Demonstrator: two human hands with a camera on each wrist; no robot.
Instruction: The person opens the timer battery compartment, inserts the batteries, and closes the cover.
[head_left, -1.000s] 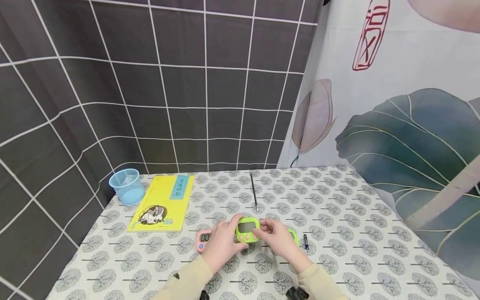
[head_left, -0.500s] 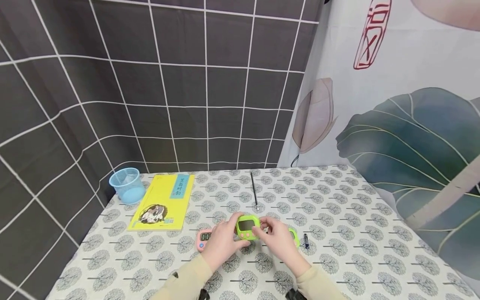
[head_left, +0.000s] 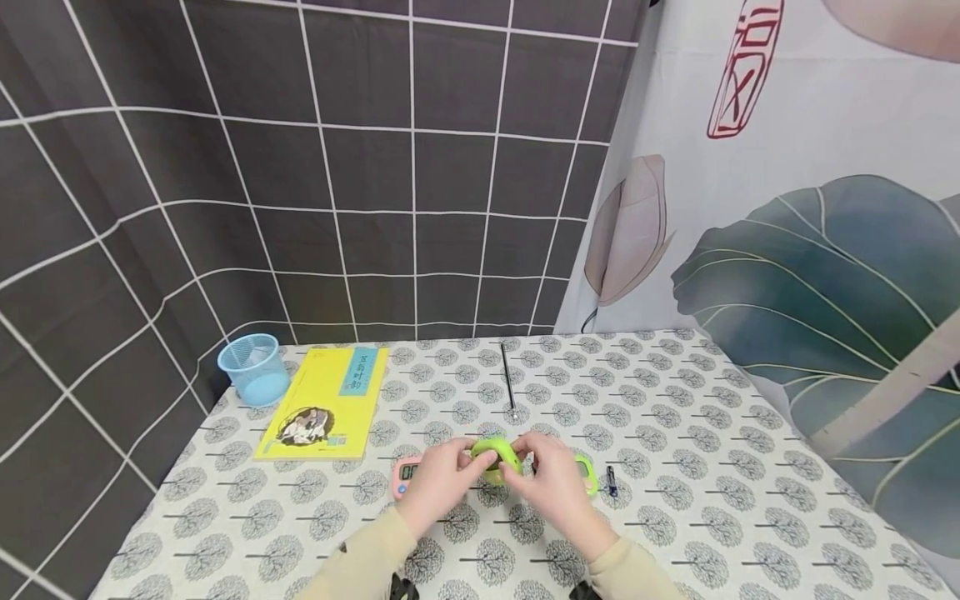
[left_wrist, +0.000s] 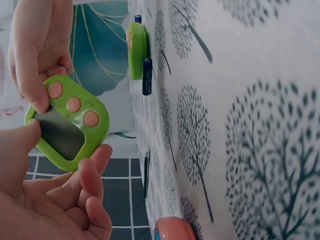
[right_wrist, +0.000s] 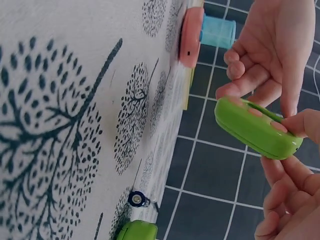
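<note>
Both hands hold a green digital timer [head_left: 498,452] with pink buttons above the table. My left hand [head_left: 438,483] pinches one end of it between thumb and fingers. At the other end, my right hand [head_left: 558,490] has its thumb and fingers on the case. The left wrist view shows the timer's blank screen [left_wrist: 61,134]. A pink timer [head_left: 407,477] lies beside the left hand, partly hidden by it. Another green timer [head_left: 587,475] lies behind the right hand. Near it in the left wrist view stands a dark blue cylinder [left_wrist: 146,76], like a battery.
A yellow book [head_left: 330,404] lies at the table's left, next to a light blue mesh basket [head_left: 255,372]. Farther back is a thin black rod [head_left: 508,379]. A small dark blue object [head_left: 612,482] lies right of the second green timer. A dark grid curtain [head_left: 360,167] hangs behind.
The held timer has tipped so its screen no longer faces the head camera. Both thumbs have come closer together on it. The things on the table stayed put.
</note>
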